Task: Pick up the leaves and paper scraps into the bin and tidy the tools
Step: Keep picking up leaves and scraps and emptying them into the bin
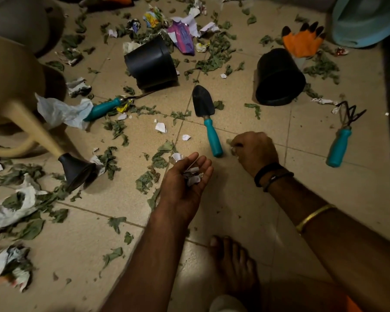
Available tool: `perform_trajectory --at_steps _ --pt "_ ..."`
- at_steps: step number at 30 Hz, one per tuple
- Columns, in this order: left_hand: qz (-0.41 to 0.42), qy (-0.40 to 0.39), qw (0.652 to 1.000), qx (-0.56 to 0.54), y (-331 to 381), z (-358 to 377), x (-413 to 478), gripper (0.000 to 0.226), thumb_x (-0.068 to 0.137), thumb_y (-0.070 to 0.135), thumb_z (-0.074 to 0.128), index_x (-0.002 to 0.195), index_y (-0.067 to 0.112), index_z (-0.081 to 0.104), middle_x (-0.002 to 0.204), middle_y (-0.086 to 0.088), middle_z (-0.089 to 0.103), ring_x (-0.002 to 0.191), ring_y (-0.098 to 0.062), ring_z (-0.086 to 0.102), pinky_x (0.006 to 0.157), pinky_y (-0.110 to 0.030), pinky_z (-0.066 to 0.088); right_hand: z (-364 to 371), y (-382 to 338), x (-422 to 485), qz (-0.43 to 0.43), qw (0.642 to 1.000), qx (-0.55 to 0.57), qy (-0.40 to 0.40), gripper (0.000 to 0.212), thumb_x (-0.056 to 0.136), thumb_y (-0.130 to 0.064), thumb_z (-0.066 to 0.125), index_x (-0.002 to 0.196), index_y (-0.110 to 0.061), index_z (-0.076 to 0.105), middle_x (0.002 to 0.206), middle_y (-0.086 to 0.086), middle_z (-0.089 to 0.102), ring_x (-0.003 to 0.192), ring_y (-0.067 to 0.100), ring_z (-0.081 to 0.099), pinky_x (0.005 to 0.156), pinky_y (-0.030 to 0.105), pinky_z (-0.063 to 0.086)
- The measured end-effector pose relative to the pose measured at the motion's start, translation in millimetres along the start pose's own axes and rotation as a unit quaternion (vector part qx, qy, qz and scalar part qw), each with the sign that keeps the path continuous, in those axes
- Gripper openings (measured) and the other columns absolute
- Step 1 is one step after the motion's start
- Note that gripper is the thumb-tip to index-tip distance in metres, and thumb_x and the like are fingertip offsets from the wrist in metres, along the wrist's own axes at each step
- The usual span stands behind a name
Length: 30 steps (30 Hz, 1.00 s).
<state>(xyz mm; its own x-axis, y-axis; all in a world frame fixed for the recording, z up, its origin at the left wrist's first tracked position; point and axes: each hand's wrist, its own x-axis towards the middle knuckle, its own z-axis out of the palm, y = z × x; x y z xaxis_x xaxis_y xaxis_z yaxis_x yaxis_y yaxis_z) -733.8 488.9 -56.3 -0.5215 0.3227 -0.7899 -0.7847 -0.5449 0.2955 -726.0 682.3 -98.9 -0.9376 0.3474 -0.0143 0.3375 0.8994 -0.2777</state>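
We are in the gathering step: litter is being picked by hand off the tiled floor point(234, 212), and no tool is in hand yet. Our left hand point(186, 179) is turned palm up, low over the near middle of the floor, its fingers loosely cupped round a small wad of paper scraps point(193, 175). Our right hand point(254, 152) is knuckles up and down at the floor, just beside the butt of the trowel point(203, 103) handle. Its fingertips are curled in and pinch what looks like a leaf scrap point(233, 150).

Next, we judge, that pinch should drop into the cupped left palm, and the load should then go to the bin. The pale blue container point(365, 21) at the floor's far right corner may be the bin, but we cannot tell. Most leaves point(214, 55) and crumpled paper point(61, 111) lie toward the far and left edges, so many more passes remain. The hand rake point(339, 147) lies near the right edge and waits its turn.
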Motion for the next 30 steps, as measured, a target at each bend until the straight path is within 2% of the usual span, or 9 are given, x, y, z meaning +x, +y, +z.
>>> perform_trajectory --at_steps 3,6,9,11,16,19,21,24,30 --pt "-0.009 -0.007 1.000 0.008 -4.0 0.4 1.2 0.032 0.096 0.012 0.053 0.124 -0.001 0.063 0.124 -0.022 0.066 0.117 -0.032 0.064 0.106 -0.044 0.047 -26.5 -8.1 -8.3 0.062 0.973 0.219 0.045 0.008 0.089 -0.012 0.072 0.094 -0.014 0.078 0.086 -0.005 0.072 0.074 0.000 0.064 0.066 0.005 0.049" --pt "-0.012 -0.025 1.000 0.004 -10.1 9.0 2.3 0.037 0.089 0.016 0.060 0.122 0.002 0.065 0.123 -0.019 0.068 0.115 -0.031 0.064 0.106 -0.047 0.048 -44.7 -32.8 -25.7 0.013 0.949 0.315 0.002 0.012 0.085 -0.013 0.077 0.096 -0.014 0.076 0.093 -0.005 0.074 0.083 0.000 0.069 0.073 0.015 0.058" --pt "-0.020 -0.059 0.998 0.011 -12.7 20.6 1.1 0.035 0.093 0.025 0.058 0.121 0.005 0.065 0.110 -0.015 0.070 0.095 -0.025 0.069 0.085 -0.039 0.058 -47.8 -52.1 -37.1 0.003 0.945 0.325 -0.041 0.021 0.081 -0.017 0.081 0.100 -0.019 0.071 0.097 -0.007 0.071 0.085 0.002 0.069 0.073 0.017 0.058" --pt "-0.022 -0.074 0.997 0.022 -13.0 25.6 2.9 0.037 0.101 0.033 0.051 0.122 0.006 0.065 0.108 -0.014 0.072 0.091 -0.023 0.071 0.078 -0.035 0.060 -47.7 -59.3 -39.2 0.004 0.953 0.302 -0.024 0.024 0.081 -0.019 0.082 0.098 -0.020 0.066 0.090 -0.009 0.069 0.078 0.000 0.067 0.067 0.012 0.055" --pt "-0.019 -0.068 0.997 -0.010 -9.9 30.0 15.9 0.034 0.099 0.018 0.054 0.129 0.001 0.061 0.122 -0.019 0.067 0.111 -0.028 0.066 0.093 -0.037 0.054 -51.6 -54.9 -24.8 -0.054 0.973 0.225 0.014 0.014 0.084 -0.025 0.079 0.091 -0.018 0.069 0.082 -0.005 0.071 0.078 0.007 0.066 0.071 0.019 0.055" --pt "-0.024 -0.071 0.994 -0.075 -1.4 28.7 23.2 0.016 0.099 0.009 0.052 0.106 0.001 0.064 0.099 -0.017 0.065 0.091 -0.025 0.064 0.086 -0.037 0.057 -54.1 -29.7 0.5 -0.035 0.966 0.248 0.065 0.013 0.093 -0.012 0.064 0.101 -0.014 0.074 0.092 -0.003 0.073 0.081 0.002 0.066 0.072 0.009 0.052" --pt "-0.025 -0.081 0.994 -0.073 3.5 26.6 25.2 0.014 0.098 0.008 0.053 0.102 0.002 0.065 0.093 -0.016 0.064 0.086 -0.024 0.063 0.084 -0.038 0.058 -46.7 -6.7 25.2 0.037 0.973 0.211 0.091 0.026 0.093 -0.008 0.059 0.113 -0.016 0.074 0.105 0.000 0.074 0.094 0.007 0.067 0.085 0.019 0.055" --pt "-0.025 -0.096 0.994 -0.047 9.1 21.4 26.9 0.015 0.098 0.010 0.054 0.104 0.003 0.066 0.095 -0.015 0.065 0.089 -0.025 0.065 0.089 -0.039 0.057 -25.8 22.0 62.1 0.104 0.986 0.115 0.058 0.036 0.094 -0.006 0.057 0.126 -0.020 0.069 0.119 0.005 0.071 0.108 0.021 0.065 0.094 0.026 0.051" --pt "-0.016 -0.122 0.992 -0.031 18.1 15.3 27.8 0.016 0.100 0.012 0.053 0.106 0.004 0.066 0.097 -0.015 0.066 0.090 -0.025 0.067 0.092 -0.040 0.056 -6.2 37.7 87.2 0.039 0.994 -0.104 -0.023 0.033 0.091 0.008 0.048 0.116 -0.002 0.067 0.114 0.022 0.063 0.105 0.038 0.060 0.082 0.041 0.055"
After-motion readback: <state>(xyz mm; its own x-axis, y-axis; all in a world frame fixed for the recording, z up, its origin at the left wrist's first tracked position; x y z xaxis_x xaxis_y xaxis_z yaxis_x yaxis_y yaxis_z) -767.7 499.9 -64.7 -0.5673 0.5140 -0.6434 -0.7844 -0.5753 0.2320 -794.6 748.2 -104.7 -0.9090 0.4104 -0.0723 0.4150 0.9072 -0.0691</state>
